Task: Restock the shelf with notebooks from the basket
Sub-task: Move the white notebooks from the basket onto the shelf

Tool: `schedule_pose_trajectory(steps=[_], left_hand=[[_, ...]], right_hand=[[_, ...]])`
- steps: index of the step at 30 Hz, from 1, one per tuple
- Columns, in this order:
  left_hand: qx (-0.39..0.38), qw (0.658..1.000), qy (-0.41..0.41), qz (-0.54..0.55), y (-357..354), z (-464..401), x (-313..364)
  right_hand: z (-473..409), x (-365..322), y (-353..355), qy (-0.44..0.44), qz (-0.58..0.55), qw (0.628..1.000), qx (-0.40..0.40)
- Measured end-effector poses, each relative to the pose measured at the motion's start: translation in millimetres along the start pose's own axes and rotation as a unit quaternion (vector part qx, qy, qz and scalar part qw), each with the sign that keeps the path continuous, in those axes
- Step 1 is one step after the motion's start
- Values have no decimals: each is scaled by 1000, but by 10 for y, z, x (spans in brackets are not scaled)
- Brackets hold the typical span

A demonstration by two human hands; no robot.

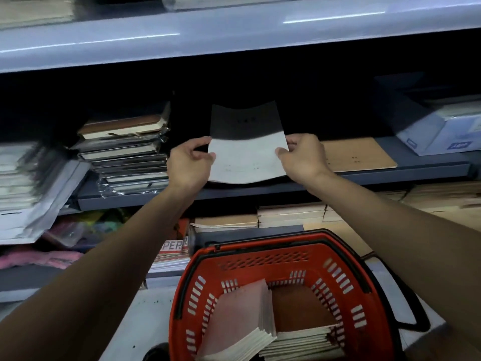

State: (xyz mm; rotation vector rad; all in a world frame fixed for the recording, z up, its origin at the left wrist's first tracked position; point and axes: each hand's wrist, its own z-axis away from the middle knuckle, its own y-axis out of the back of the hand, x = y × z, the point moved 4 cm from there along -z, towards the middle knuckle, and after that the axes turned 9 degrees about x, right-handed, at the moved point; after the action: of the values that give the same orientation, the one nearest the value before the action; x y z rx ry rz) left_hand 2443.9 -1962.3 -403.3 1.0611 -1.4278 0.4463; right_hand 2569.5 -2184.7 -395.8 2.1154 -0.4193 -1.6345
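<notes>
We pinch the grey notebook (246, 155) by both side edges, left hand (188, 162) and right hand (303, 157), keeping it level above the shelf (260, 191) lip (basket (263, 259) below holds more).

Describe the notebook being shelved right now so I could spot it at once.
Find the dark middle shelf above the red basket. At its centre, the left hand and right hand pinch a pale grey notebook; unlike neighbouring stacks, it is single and half shadowed.
</notes>
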Motion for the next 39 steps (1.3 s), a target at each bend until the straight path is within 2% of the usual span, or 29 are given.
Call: schedule_pose_trajectory(steps=[5, 9, 13, 15, 20, 29, 33, 36, 39], left_hand=[[37, 987, -67, -140, -110, -26, -4], [11, 961, -97, -260, -94, 81, 31], [-62, 946, -131, -290, -47, 213, 54], [-82, 936, -156, -306, -53, 261, 30], [-78, 933, -185, -299, -71, 230, 20], [-55, 943, -182, -271, -42, 175, -97], [-68, 928, -205, -303, -63, 192, -81], [-83, 908, -221, -347, -76, 241, -33], [-92, 900, -228, -360, -80, 326, -13]], right_hand=[[-154, 60, -172, 61, 122, 991, 2], [-104, 90, -191, 151, 227, 962, -9], [-19, 126, -121, 154, 296, 937, -105], [28, 130, -63, 159, 289, 935, -129], [32, 115, 4, 184, 258, 938, -143], [94, 35, -56, 252, 345, 893, -144], [126, 77, -100, 269, 382, 873, -139], [158, 90, -105, 259, 383, 875, -143], [226, 62, -71, 233, 355, 894, -144]])
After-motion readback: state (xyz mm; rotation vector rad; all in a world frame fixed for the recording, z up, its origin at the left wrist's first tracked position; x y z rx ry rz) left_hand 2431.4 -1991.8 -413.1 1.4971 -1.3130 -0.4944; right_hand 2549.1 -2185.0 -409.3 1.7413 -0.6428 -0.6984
